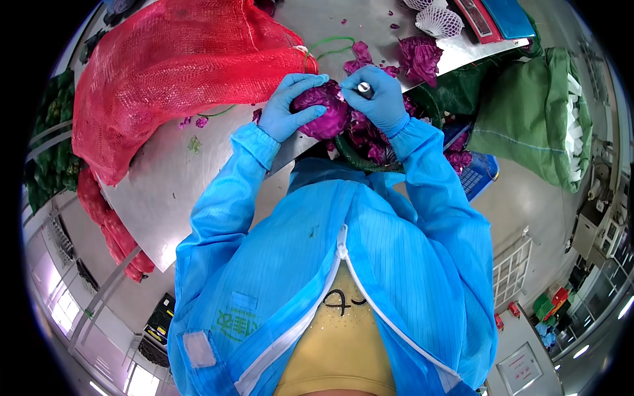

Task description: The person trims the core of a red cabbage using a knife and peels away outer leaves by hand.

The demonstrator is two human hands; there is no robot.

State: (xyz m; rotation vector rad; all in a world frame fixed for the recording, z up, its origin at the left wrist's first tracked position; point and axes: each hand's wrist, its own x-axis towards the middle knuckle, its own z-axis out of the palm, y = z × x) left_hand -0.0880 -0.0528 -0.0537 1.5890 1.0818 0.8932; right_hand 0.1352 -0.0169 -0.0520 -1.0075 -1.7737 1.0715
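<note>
My left hand (pixel 288 109), in a blue glove, is wrapped round the side of a purple cabbage (pixel 325 117) at the table's near edge. Close by on the right, my gloved right hand (pixel 382 100) grips a black-handled tool (pixel 364 89) with a round metal end. Its working end is hidden, so I cannot tell its kind. The fingertips of that hand are at the cabbage's upper right side. Below my right hand, a green-rimmed container (pixel 358 161) holds loose purple cabbage leaves (pixel 376 153).
A large red mesh sack (pixel 178 72) lies on the metal table (pixel 168 175) at left. Another purple cabbage piece (pixel 421 59) and white foam nets (pixel 439 22) are at the back right. A green sack (pixel 528 122) and blue crate (pixel 481 177) stand on the right.
</note>
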